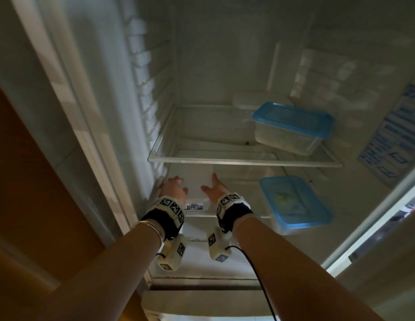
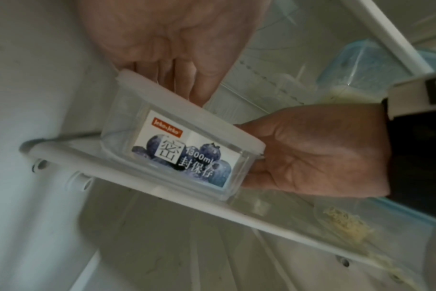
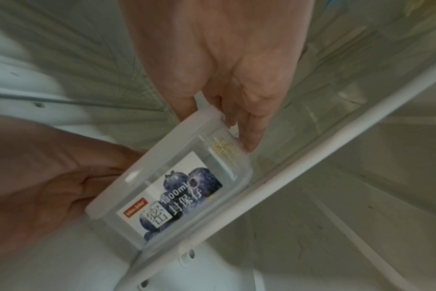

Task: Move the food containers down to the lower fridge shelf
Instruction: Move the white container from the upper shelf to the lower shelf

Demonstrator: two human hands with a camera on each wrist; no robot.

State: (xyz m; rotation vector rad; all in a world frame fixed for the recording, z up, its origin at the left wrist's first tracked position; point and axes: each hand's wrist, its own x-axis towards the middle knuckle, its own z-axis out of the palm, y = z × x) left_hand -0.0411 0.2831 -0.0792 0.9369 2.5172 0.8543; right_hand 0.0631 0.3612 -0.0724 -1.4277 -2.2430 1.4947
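Our left hand (image 2: 162, 39) and right hand (image 3: 227, 65) grasp white-lidded container (image 2: 177, 149) at both ends, keeping it level on lower shelf (image 2: 274, 228), left side. Blue-lidded container (image 1: 294, 200) alongside, right; another (image 1: 292, 126) on upper shelf (image 1: 225, 159), unmoved.

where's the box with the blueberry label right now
The blueberry-label box is on the lower shelf, at its left end by the fridge wall, held between both hands, left and right.
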